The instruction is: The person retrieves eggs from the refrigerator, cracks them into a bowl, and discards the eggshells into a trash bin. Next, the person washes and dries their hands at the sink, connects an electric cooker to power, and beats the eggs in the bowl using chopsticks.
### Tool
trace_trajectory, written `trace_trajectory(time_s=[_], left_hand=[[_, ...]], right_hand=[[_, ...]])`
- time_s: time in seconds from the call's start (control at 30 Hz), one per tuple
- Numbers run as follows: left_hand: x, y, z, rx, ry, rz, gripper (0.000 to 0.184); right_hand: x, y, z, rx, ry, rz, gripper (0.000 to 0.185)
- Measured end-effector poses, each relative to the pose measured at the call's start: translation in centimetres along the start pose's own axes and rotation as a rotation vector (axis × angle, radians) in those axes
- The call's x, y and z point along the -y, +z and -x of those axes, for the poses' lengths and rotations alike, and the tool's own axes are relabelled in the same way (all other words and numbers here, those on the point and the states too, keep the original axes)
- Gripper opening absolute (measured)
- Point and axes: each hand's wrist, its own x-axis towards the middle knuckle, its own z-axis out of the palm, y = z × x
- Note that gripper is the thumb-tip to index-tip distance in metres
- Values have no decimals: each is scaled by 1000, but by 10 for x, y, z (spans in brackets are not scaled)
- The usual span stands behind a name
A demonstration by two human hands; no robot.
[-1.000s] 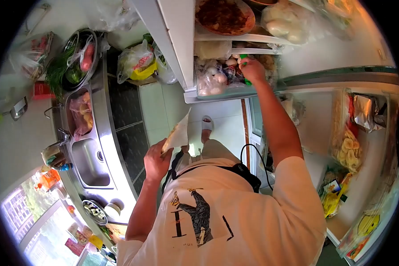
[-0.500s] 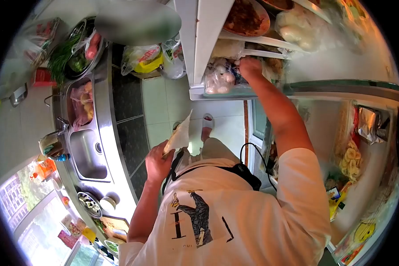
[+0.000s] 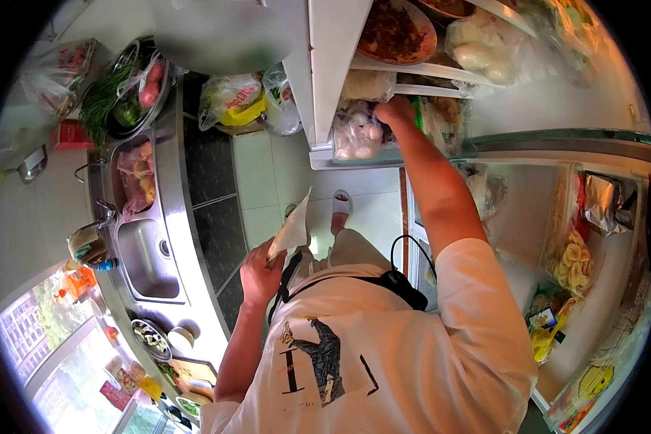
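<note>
My left hand [image 3: 260, 271] is closed around the lower end of a flat, pale, pointed piece [image 3: 292, 230], which it holds upright in front of my waist; its kind is unclear. Inside the open fridge, my right hand [image 3: 396, 111] reaches into a clear drawer [image 3: 394, 153]. Its fingers are curled and partly hidden, so what they grip cannot be made out. Just left of that hand lies a clear plastic bag of whitish round items [image 3: 358, 132]. To its right in the drawer are green-and-clear packages [image 3: 437, 124].
Above the drawer, a bowl of reddish-brown food [image 3: 398, 32] sits on a shelf beside bagged white items [image 3: 481, 50]. The open fridge door [image 3: 528, 231] is at right. A steel sink [image 3: 148, 260] and a vegetable bowl [image 3: 141, 90] line the left counter. Shopping bags [image 3: 231, 98] stand below.
My right hand has shifted slightly left in the drawer, closer to the bag of round items, and more of the green packaging shows. My left hand still holds the pale piece.
</note>
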Motion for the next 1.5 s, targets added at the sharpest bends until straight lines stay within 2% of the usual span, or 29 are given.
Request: trace_trajectory(time_s=[0.1,0.17,0.23,0.3,0.4,0.5,0.7,0.77,0.8,0.93,1.07,1.13,1.17,1.2,1.27,1.3,1.37,1.43,1.5], left_hand=[[-1,-2,-1,-1,-9,12,33],[0,-2,-1,-10,-7,2,32],[-1,-2,-2,-9,-14,10,32],[1,-2,-2,-7,-18,18,32],[2,-1,-3,-12,1,9,31],[0,-2,-3,-22,31,26,31],[-8,-1,-7,28,-18,-35,31],[-5,2,-4,29,-13,-7,31],[-9,2,-3,26,-20,-26,31],[-12,4,3,10,-30,-23,30],[-10,8,8,-26,6,16,29],[-9,9,10,-31,-7,22,28],[-6,11,11,-38,-6,25,28],[-3,12,14,-43,-9,28,28],[-4,10,18,-46,-48,35,28],[-3,10,21,-44,-80,38,28],[2,14,26,-56,-120,44,28],[5,12,31,-53,-189,58,28],[14,10,39,-42,-194,30,31]], right_hand=[[-1,-8,7,-5,-24,-13,40],[-13,2,-10,116,-8,-88,39],[-13,0,-12,124,-18,-111,39],[-16,-5,-14,279,11,-246,44],[-19,-3,-19,341,41,-329,46],[-28,-1,-12,234,-69,-343,46],[-19,1,-13,213,46,-559,39],[-18,3,-16,384,107,-588,35],[-16,-2,-6,301,94,-622,30],[-15,-8,4,173,28,-618,31],[-29,9,-11,244,-5,-571,32],[-41,26,-13,21,-160,-614,33],[-53,36,-18,20,-166,-611,33],[-75,58,-32,-79,-396,-590,32],[-45,-7,40,144,-20,-1035,31],[-51,-13,53,151,-24,-1025,31],[-63,-18,67,427,-34,-1672,28],[-63,-25,90,492,3,-1774,32],[-66,-24,107,746,-109,-2014,34]])
